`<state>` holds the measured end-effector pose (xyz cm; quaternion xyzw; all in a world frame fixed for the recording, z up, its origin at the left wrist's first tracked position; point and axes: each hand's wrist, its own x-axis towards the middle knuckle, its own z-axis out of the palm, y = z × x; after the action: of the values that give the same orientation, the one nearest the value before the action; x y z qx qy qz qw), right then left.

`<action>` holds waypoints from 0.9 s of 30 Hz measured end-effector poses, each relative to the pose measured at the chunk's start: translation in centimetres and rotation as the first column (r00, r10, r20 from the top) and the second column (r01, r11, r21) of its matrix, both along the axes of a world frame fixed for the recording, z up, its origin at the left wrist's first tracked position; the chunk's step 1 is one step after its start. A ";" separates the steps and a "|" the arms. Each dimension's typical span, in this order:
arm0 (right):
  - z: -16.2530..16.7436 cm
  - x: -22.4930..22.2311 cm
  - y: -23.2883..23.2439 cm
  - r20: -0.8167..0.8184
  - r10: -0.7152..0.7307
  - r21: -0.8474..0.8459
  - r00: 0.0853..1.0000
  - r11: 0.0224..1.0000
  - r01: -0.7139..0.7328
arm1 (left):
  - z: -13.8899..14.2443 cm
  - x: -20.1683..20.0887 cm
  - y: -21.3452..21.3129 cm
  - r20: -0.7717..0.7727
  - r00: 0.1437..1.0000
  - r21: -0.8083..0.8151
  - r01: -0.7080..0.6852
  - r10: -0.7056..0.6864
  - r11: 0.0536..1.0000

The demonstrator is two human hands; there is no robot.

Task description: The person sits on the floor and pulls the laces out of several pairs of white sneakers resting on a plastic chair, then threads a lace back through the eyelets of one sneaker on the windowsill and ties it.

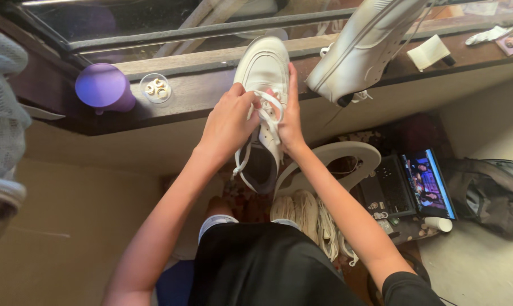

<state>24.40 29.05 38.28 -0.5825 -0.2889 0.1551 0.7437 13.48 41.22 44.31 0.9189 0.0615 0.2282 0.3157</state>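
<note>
A white sneaker (263, 68) is held up in front of a wooden window ledge (200, 90), toe pointing away from me. My left hand (229, 122) grips the white lace (270, 113) at the shoe's left side near the tongue. My right hand (290, 116) holds the shoe's right side and pinches the lace. The shoe's opening faces down toward my lap. A second white sneaker (361, 48) rests tilted on the ledge to the right, with a lace end dangling below it.
A purple cup (103, 86) lies on its side on the ledge beside a small clear dish (155, 88). On the floor sit an open laptop (412, 187), a grey backpack (492, 192), a white curved board (347, 158) and a bundle of pale cords (310, 218).
</note>
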 end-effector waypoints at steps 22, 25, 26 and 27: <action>-1.1 0.3 0.4 0.088 -0.032 -0.177 0.996 0.983 0.048 | 4.0 -3.3 -5.5 0.083 0.780 -0.193 0.623 -0.620 0.758; -1.1 0.4 0.4 0.010 -0.034 -0.167 0.999 0.985 0.035 | 5.5 -5.8 -9.9 0.190 0.545 -0.504 0.768 -0.817 0.395; -0.9 0.4 0.4 0.012 -0.028 -0.158 1.000 0.987 0.030 | 5.7 -6.0 -10.7 0.225 0.444 -0.287 0.881 -0.867 0.376; -0.8 0.3 0.3 0.010 -0.021 -0.152 1.000 0.988 0.022 | 5.7 -6.2 -10.7 0.234 0.431 -0.334 0.878 -0.872 0.344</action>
<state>24.67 29.39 37.49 -0.6411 -0.2729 0.1663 0.6977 7.32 30.49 50.05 0.7186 -0.3946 0.0123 0.5725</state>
